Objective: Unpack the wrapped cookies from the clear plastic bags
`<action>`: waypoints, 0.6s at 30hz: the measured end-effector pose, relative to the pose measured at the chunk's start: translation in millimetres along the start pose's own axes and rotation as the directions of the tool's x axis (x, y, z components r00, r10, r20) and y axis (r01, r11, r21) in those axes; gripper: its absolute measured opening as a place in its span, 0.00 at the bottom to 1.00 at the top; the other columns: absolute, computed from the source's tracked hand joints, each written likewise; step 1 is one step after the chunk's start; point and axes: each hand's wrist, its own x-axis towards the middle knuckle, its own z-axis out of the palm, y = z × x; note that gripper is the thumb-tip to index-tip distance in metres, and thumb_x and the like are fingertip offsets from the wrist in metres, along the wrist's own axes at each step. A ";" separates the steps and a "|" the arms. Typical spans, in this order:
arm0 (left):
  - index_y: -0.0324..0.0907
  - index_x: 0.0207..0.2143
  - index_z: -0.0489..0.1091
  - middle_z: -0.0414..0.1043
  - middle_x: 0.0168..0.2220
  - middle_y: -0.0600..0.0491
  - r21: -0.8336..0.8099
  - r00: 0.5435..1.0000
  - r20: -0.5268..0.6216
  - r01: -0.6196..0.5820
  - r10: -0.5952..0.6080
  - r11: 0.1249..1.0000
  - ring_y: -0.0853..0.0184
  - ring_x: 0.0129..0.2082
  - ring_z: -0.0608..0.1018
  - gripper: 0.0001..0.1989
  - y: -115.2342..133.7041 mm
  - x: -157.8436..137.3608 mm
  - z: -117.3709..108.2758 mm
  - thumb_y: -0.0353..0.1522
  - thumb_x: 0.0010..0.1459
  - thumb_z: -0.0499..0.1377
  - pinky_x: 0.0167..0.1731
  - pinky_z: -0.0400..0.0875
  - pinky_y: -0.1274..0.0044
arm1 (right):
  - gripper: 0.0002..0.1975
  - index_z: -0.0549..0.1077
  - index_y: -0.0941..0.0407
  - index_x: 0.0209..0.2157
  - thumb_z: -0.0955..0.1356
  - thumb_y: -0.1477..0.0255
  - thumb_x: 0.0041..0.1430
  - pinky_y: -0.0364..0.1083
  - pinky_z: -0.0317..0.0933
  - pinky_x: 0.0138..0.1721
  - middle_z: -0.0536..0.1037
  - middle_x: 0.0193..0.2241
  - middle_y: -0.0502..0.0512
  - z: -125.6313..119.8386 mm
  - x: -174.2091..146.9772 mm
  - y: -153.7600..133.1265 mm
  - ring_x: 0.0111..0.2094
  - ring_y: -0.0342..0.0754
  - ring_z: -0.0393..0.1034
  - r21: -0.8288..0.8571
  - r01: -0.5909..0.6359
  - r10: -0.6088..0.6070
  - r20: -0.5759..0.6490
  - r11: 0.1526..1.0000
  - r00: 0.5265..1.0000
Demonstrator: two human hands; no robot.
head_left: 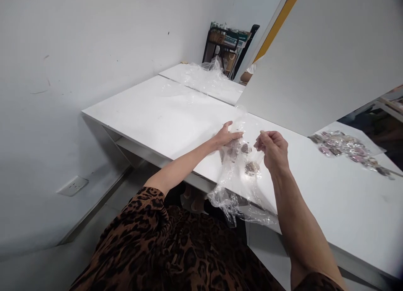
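Note:
A crumpled clear plastic bag (225, 190) lies at the front edge of the white table (141, 110), and part of it hangs over that edge. Several small brownish wrapped pieces (252, 168) show in or under the film; their kind I cannot make out. My left hand (228, 136) rests on the plastic and the pieces, thumb raised and fingers stretched out to the right. On the other side, my right hand (273, 150) is closed in a pinch at the film's right side, with its fingertips facing the left hand.
Many small wrapped pieces (349, 150) lie in a heap at the table's right. More clear plastic film (204, 75) sits at the far end, before a black rack (222, 39) with boxes. A grey-white panel (315, 60) rises behind the table. The wall (78, 43) stands left.

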 end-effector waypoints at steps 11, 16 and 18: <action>0.43 0.69 0.63 0.76 0.51 0.36 0.197 0.939 0.302 0.107 -0.165 0.974 0.51 0.45 0.80 0.53 -2.9 6.5 -11.5 0.37 0.41 0.77 0.45 0.75 0.63 | 0.27 0.63 0.52 0.32 0.79 0.52 0.49 0.40 0.47 0.14 0.84 0.35 0.53 10.5 6.3 -36.9 0.17 0.39 0.68 0.021 -0.047 0.047 0.019 0.999 0.999; 0.42 0.62 0.70 0.76 0.39 0.43 0.153 0.936 0.249 0.215 -0.248 0.965 0.63 0.30 0.77 0.42 -10.0 14.8 -15.2 0.28 0.42 0.74 0.39 0.75 0.64 | 0.23 0.64 0.53 0.31 0.79 0.59 0.51 0.40 0.44 0.13 0.85 0.33 0.58 4.0 11.3 -54.9 0.15 0.40 0.67 0.075 0.001 0.003 -0.051 0.997 0.999; 0.41 0.61 0.71 0.75 0.38 0.43 0.113 0.940 0.193 0.263 -0.281 0.958 0.62 0.30 0.77 0.40 -7.4 15.1 -16.4 0.31 0.44 0.75 0.38 0.75 0.64 | 0.20 0.64 0.53 0.31 0.78 0.63 0.53 0.40 0.45 0.13 0.85 0.33 0.60 -4.3 16.5 -60.9 0.15 0.40 0.67 0.096 0.037 -0.027 -0.096 0.995 0.995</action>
